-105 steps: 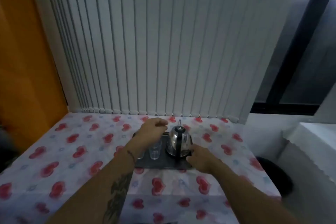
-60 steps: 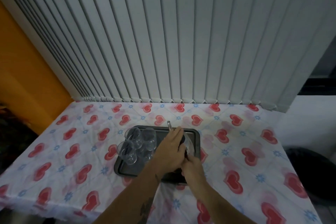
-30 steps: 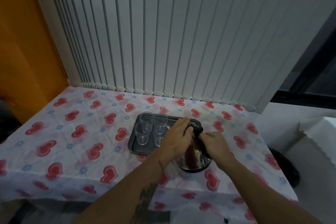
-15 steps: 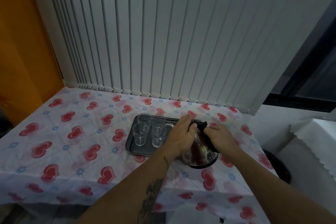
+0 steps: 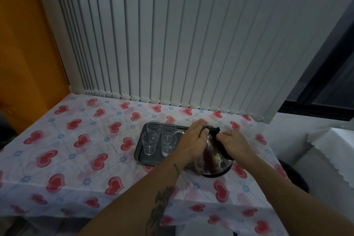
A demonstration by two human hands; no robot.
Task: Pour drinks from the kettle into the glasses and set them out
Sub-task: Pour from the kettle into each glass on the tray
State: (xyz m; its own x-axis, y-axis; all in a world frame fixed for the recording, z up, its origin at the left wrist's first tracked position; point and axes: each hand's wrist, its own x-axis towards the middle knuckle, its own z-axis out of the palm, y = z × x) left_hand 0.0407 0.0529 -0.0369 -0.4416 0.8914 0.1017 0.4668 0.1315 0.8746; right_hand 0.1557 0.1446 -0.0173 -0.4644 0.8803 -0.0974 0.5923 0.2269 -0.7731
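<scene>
At the far left an orange wall (image 5: 24,44) borders the table, whose heart-printed cloth (image 5: 76,140) hangs over the near edge. Right of centre sits a dark tray (image 5: 138,156). Four clear glasses (image 5: 154,131) stand upright on its left half in a tight two-by-two block, touching or nearly so. They look empty. Keeping them bunched probably lets one sweep of the spout reach them all, with the tray catching drips. The tray's right half is mostly hidden behind the left hand (image 5: 191,142). Just beside the tray's near right corner is the kettle (image 5: 212,163), a rounded glass one with dark liquid in it. Its base is low over the cloth, but I cannot tell whether it rests there or hangs just clear. It seems to be held on that side so its spout, which the hand hides, can be swung toward the glasses, though no pouring shows yet. As for pose, the left forearm comes in from the lower middle and angles up to the right. That hand lies over the kettle's top with its fingers curled down around the lid area, gripping it, likely to steady the lid during a tilt. The right hand (image 5: 232,143) reaches in from the lower right with its knuckles up, and its fingers are wrapped tightly round the black handle (image 5: 215,130), taking the weight. Farther right a white scalloped cover (image 5: 335,149) stands well apart.
</scene>
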